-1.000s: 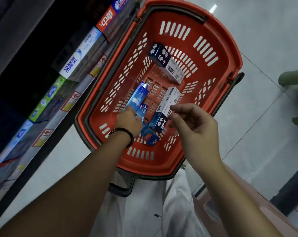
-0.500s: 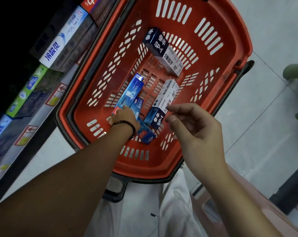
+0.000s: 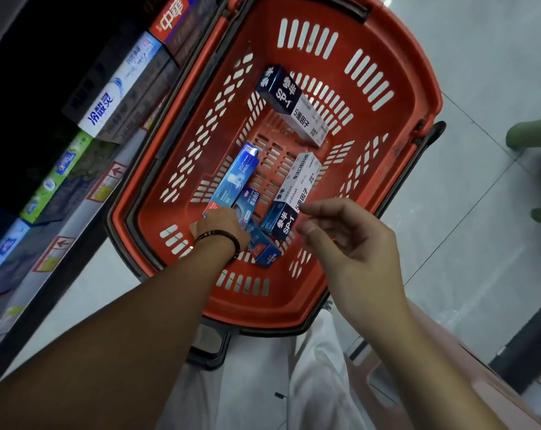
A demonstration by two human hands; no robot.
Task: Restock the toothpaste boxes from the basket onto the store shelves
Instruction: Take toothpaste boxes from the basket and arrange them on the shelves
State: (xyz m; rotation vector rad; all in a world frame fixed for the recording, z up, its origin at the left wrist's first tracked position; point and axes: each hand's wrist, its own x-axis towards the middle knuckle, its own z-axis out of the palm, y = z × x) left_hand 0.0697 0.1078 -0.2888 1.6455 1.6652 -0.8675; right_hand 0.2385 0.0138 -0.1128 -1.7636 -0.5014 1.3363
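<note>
Still barely changed: left hand covers the blue box, fingers hidden; right hand hovers at the basket's five o'clock, fingers loosely curled, empty. Nothing lifted yet.

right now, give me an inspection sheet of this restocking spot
surface: pale grey tiled floor around the basket
job's things: red slotted plastic basket holds four toothpaste boxes: far navy-and-white SP-1 box, near navy-and-white SP-1 box, light blue box, dark blue box
clutter: nothing seen
grips: left grip down on the blue boxes, fingers hidden; right grip hovers over the near SP-1 box, loosely curled, empty
cables: nothing seen
surroundings: dark store shelf at left, stocked with boxes; pink plastic seat lower right
</note>
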